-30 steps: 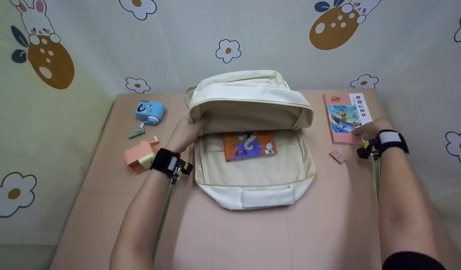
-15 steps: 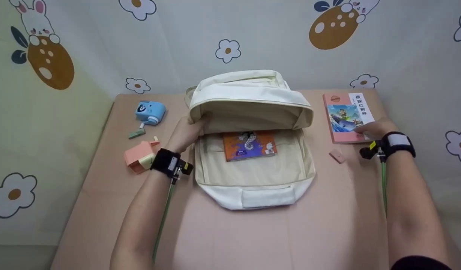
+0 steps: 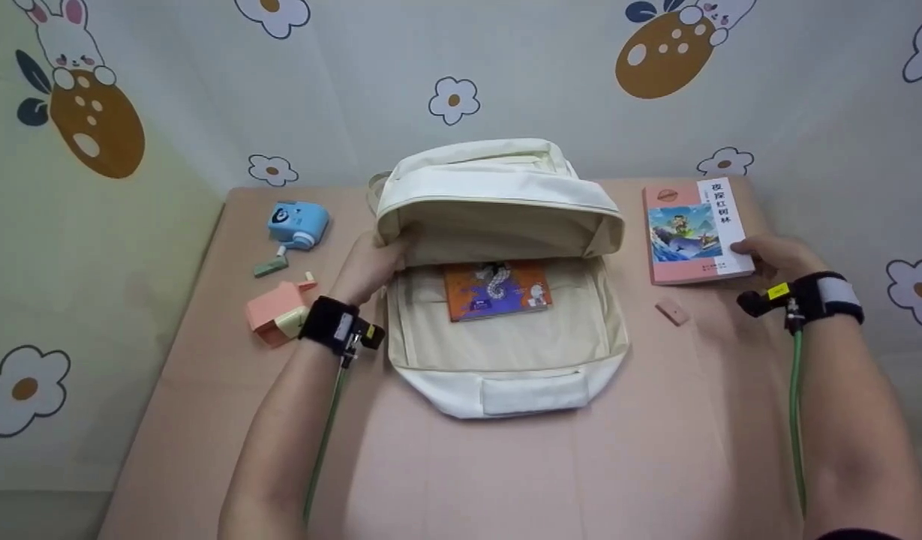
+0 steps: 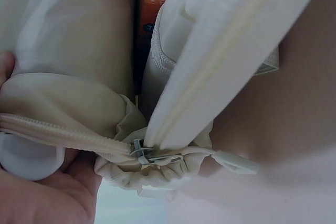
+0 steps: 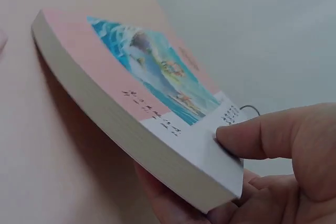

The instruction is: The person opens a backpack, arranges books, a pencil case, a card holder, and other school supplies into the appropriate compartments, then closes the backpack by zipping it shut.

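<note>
Two hands are at work on the pink table (image 3: 656, 450), which fills the lower frame. At centre, a cream canvas backpack (image 3: 498, 337) is laid flat with its main compartment unzipped. The flap is propped up by the left hand (image 3: 370, 262), fingers curled round the flap's edge left of centre, so the opening is kept wide; in the left wrist view the zipper slider (image 4: 142, 153) is seen at the end of its track. An orange-and-purple illustrated book (image 3: 497, 290) is lain flat inside, against the back panel. At right of frame, a pink paperback with a blue wave picture (image 3: 693, 231) is pinched at its near right corner by the right hand (image 3: 776, 256), thumb on the cover, fingers beneath, so that corner is raised off the table. A small pink eraser (image 3: 672, 310) is left between backpack and paperback. At left, a pink house-shaped sharpener (image 3: 274, 313) and, farther back, a blue toy camera (image 3: 299, 225) are set apart.
</note>
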A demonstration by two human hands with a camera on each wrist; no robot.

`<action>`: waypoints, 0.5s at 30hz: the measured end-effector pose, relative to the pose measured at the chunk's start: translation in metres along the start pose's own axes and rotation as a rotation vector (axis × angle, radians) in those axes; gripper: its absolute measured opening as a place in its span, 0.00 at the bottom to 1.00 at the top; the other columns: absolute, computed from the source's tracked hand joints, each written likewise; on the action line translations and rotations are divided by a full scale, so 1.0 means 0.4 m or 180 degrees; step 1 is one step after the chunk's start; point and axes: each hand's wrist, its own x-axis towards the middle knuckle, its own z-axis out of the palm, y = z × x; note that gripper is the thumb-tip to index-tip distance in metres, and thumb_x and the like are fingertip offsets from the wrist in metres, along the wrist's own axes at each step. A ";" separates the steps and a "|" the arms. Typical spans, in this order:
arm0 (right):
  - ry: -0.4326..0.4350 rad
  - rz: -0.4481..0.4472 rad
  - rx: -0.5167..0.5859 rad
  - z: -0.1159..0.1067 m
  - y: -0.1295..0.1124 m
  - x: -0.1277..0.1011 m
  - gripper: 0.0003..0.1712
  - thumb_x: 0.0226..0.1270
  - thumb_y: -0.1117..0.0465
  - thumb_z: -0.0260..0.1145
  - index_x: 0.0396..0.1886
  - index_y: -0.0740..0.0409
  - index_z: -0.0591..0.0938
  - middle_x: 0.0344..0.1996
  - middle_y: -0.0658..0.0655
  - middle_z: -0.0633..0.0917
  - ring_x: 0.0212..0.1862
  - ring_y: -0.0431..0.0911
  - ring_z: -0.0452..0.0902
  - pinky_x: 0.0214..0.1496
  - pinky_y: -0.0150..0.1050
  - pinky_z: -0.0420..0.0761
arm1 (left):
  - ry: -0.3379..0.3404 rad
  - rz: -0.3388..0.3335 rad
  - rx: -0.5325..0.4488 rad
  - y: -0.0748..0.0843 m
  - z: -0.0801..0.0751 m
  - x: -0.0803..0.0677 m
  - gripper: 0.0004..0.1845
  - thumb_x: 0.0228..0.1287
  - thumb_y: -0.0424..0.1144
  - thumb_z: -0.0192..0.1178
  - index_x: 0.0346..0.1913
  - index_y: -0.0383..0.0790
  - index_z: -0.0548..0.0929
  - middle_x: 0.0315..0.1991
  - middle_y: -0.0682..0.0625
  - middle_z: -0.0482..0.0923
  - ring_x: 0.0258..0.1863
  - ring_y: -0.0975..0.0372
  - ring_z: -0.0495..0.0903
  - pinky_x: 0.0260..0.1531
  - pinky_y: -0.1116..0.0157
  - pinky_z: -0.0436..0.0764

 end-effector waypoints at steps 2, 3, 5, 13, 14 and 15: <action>-0.0077 0.0052 0.0505 0.001 0.001 -0.010 0.17 0.75 0.56 0.66 0.56 0.56 0.72 0.31 0.47 0.86 0.38 0.40 0.85 0.49 0.31 0.82 | -0.0014 0.0018 -0.0023 0.001 0.001 0.001 0.48 0.61 0.73 0.59 0.77 0.48 0.67 0.70 0.41 0.71 0.66 0.51 0.73 0.63 0.50 0.74; -0.0129 0.0079 0.0722 0.002 0.001 -0.015 0.17 0.74 0.57 0.67 0.54 0.54 0.72 0.31 0.48 0.87 0.38 0.40 0.86 0.49 0.29 0.82 | -0.0024 0.0032 -0.0040 0.001 0.002 0.001 0.47 0.62 0.73 0.59 0.77 0.48 0.67 0.70 0.41 0.71 0.66 0.51 0.73 0.63 0.50 0.74; -0.0252 0.0101 0.1077 0.006 0.001 -0.025 0.18 0.72 0.57 0.69 0.54 0.53 0.72 0.33 0.49 0.88 0.40 0.41 0.87 0.49 0.29 0.82 | -0.0033 0.0062 -0.0072 0.000 0.002 0.001 0.47 0.63 0.72 0.60 0.77 0.48 0.67 0.70 0.41 0.71 0.66 0.51 0.73 0.63 0.50 0.74; -0.0500 -0.0321 0.1718 0.011 0.026 -0.078 0.11 0.71 0.59 0.70 0.50 0.50 0.83 0.43 0.52 0.90 0.47 0.44 0.87 0.48 0.31 0.82 | 0.0055 0.0131 -0.0098 -0.002 0.003 0.004 0.44 0.63 0.71 0.61 0.68 0.38 0.76 0.62 0.40 0.78 0.57 0.54 0.78 0.56 0.53 0.78; -0.0523 -0.0393 0.1772 0.011 0.031 -0.088 0.09 0.71 0.60 0.70 0.49 0.50 0.85 0.44 0.53 0.90 0.47 0.45 0.87 0.48 0.31 0.82 | 0.0055 0.0124 -0.0095 -0.001 0.003 0.004 0.45 0.62 0.71 0.61 0.69 0.38 0.75 0.63 0.41 0.77 0.57 0.54 0.78 0.56 0.54 0.78; -0.0544 -0.0469 0.1816 0.010 0.036 -0.098 0.07 0.72 0.61 0.69 0.48 0.50 0.86 0.44 0.53 0.90 0.47 0.45 0.87 0.47 0.31 0.83 | 0.0051 0.0114 -0.0098 -0.001 0.003 0.004 0.45 0.62 0.71 0.61 0.69 0.38 0.75 0.62 0.40 0.77 0.57 0.54 0.78 0.55 0.54 0.78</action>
